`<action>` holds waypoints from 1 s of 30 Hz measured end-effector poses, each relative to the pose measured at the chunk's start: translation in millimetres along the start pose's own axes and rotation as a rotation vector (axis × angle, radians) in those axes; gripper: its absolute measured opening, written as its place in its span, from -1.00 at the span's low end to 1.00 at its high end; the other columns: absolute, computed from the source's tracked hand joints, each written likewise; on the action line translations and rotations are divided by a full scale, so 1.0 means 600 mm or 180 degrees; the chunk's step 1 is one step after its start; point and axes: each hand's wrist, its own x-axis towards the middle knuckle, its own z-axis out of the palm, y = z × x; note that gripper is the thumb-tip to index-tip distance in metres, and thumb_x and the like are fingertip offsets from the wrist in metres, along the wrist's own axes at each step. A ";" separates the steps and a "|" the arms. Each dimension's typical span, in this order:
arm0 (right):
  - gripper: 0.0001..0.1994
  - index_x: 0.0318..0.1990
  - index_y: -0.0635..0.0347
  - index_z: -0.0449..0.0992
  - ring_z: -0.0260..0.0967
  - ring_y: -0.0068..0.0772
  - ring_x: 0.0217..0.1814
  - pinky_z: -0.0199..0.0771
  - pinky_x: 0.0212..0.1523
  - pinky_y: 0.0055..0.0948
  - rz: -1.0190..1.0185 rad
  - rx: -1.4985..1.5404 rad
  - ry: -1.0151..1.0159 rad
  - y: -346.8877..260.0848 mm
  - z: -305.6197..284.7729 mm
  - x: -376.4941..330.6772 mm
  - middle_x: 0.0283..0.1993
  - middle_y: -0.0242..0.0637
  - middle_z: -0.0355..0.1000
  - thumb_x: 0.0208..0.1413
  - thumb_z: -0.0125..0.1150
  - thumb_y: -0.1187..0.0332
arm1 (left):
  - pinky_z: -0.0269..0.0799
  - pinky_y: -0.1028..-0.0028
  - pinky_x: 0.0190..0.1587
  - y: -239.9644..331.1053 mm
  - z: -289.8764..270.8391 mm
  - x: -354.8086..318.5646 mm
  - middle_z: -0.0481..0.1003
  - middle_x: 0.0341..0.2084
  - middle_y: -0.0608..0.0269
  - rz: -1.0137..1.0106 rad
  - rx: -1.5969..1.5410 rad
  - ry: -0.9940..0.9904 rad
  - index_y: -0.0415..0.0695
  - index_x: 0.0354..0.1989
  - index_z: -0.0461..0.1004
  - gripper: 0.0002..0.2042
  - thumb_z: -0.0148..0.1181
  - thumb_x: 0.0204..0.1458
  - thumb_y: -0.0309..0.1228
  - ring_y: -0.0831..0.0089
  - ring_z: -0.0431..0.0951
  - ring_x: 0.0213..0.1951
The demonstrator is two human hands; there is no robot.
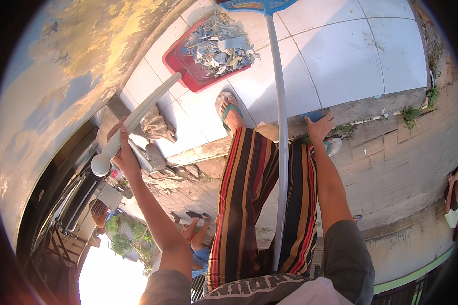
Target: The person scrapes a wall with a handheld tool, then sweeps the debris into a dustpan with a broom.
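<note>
Head view, looking down: the left hand (121, 152) is wrapped around the end of a long pale handle (137, 119), fingers closed tight on it just above its rounded butt. That handle runs up and right to a red dustpan (175, 63) sitting on the white tiled floor (341, 56), near the floor's left edge by the painted wall (71, 76). The pan is heaped with grey debris (219, 46). Over on the other side, the right hand (319, 124) presses down at the front edge of the tiled floor, fingers spread over something blue (310, 116); whether it grips it, I cannot tell. Between the arms a light blue pole (281, 152) stands nearly upright, leaning on the striped trousers (244, 203), its blue head (259, 5) at the far edge of the tiles. One foot in a green sandal (229, 113) rests on the tiles just below the dustpan. Below the step lies grey brick paving (392, 173). Another person (455, 201) stands at the right rim.
</note>
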 end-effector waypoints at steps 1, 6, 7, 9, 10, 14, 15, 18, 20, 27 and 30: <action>0.03 0.25 0.38 0.01 0.10 0.22 0.17 0.19 0.12 0.02 0.0057 -0.0062 0.0036 0.001 0.005 0.001 0.16 0.17 0.12 -0.36 0.55 0.16 | 0.33 0.39 0.07 -0.003 0.000 0.002 0.53 -0.13 0.11 -0.0091 -0.0119 -0.0011 -0.27 -0.12 0.46 -0.79 0.07 0.17 -0.40 0.40 0.48 -0.06; -0.13 0.15 0.36 0.12 0.23 0.19 0.04 0.26 0.00 0.00 -0.0141 0.0157 0.0145 0.009 0.022 0.006 0.02 0.15 0.25 -0.31 0.52 0.22 | 0.32 0.36 0.09 -0.011 -0.002 0.016 0.53 -0.12 0.09 -0.0118 -0.0006 -0.0006 -0.24 -0.16 0.48 -0.81 0.08 0.15 -0.40 0.36 0.47 -0.03; -0.18 0.12 0.35 0.16 0.25 0.19 0.01 0.28 -0.03 -0.01 -0.0003 0.0421 0.0010 0.012 0.024 0.009 -0.02 0.14 0.27 -0.30 0.51 0.24 | 0.32 0.36 0.09 -0.013 -0.002 0.018 0.53 -0.12 0.10 -0.0126 -0.0013 0.0004 -0.23 -0.16 0.48 -0.82 0.08 0.15 -0.40 0.36 0.47 -0.03; -0.29 0.04 0.31 0.21 0.28 0.20 -0.04 0.29 -0.07 -0.01 -0.0138 0.0320 -0.0149 0.021 0.027 0.014 -0.07 0.15 0.30 -0.27 0.48 0.28 | 0.32 0.35 0.09 -0.014 -0.002 0.024 0.54 -0.14 0.11 -0.0055 -0.0128 -0.0022 -0.21 -0.17 0.49 -0.83 0.09 0.15 -0.40 0.37 0.48 -0.04; -0.35 0.00 0.30 0.24 0.29 0.20 -0.06 0.29 -0.08 -0.01 -0.0164 0.0328 -0.0234 0.026 0.026 0.016 -0.10 0.15 0.31 -0.26 0.47 0.30 | 0.32 0.35 0.09 -0.015 -0.002 0.026 0.54 -0.14 0.11 -0.0116 -0.0119 0.0005 -0.21 -0.17 0.49 -0.83 0.09 0.15 -0.40 0.37 0.48 -0.04; -0.36 -0.03 0.27 0.24 0.23 0.22 0.02 0.28 -0.04 -0.04 -0.0580 -0.0295 -0.0347 0.040 0.018 0.013 -0.06 0.16 0.28 -0.28 0.48 0.31 | 0.33 0.36 0.07 -0.016 -0.009 0.035 0.54 -0.14 0.10 -0.0126 -0.0124 -0.0048 -0.21 -0.17 0.49 -0.83 0.09 0.16 -0.40 0.38 0.48 -0.05; -0.33 -0.01 0.28 0.23 0.22 0.20 0.01 0.27 -0.05 -0.02 -0.0557 -0.0150 -0.0223 0.041 0.016 0.009 -0.06 0.13 0.28 -0.28 0.50 0.30 | 0.33 0.36 0.07 -0.018 -0.010 0.037 0.54 -0.14 0.10 -0.0062 -0.0119 -0.0048 -0.20 -0.17 0.49 -0.83 0.09 0.16 -0.39 0.38 0.48 -0.05; -0.25 0.03 0.31 0.19 0.20 0.18 0.02 0.26 -0.04 -0.01 -0.0480 0.0103 -0.0039 0.035 0.011 -0.005 -0.05 0.11 0.28 -0.31 0.53 0.26 | 0.33 0.37 0.06 -0.021 -0.011 0.040 0.54 -0.15 0.11 -0.0158 -0.0314 -0.0021 -0.20 -0.17 0.50 -0.83 0.10 0.15 -0.39 0.38 0.48 -0.04; -0.19 0.07 0.34 0.16 0.21 0.21 0.06 0.28 0.03 -0.05 -0.0337 0.0019 -0.0184 0.026 0.013 -0.012 -0.01 0.17 0.26 -0.33 0.54 0.24 | 0.33 0.38 0.06 -0.024 -0.009 0.040 0.55 -0.16 0.13 -0.0172 -0.0290 0.0026 -0.20 -0.18 0.50 -0.83 0.10 0.15 -0.38 0.39 0.48 -0.05; -0.34 0.07 0.31 0.21 0.26 0.18 0.05 0.31 -0.02 -0.05 -0.0331 0.0376 -0.0131 0.020 0.037 -0.021 -0.01 0.16 0.31 -0.18 0.43 0.32 | 0.31 0.38 0.07 -0.024 -0.003 0.034 0.55 -0.16 0.17 -0.0144 -0.0098 0.0088 -0.19 -0.20 0.51 -0.82 0.10 0.15 -0.36 0.42 0.47 -0.07; -0.51 -0.02 0.33 0.30 0.36 0.17 -0.08 0.36 -0.12 -0.05 -0.0602 0.0349 -0.0039 0.023 0.036 -0.022 -0.16 0.09 0.40 -0.09 0.34 0.35 | 0.29 0.38 0.09 -0.021 0.000 0.033 0.55 -0.16 0.15 -0.0133 -0.0194 0.0096 -0.20 -0.19 0.50 -0.82 0.11 0.14 -0.37 0.40 0.47 -0.06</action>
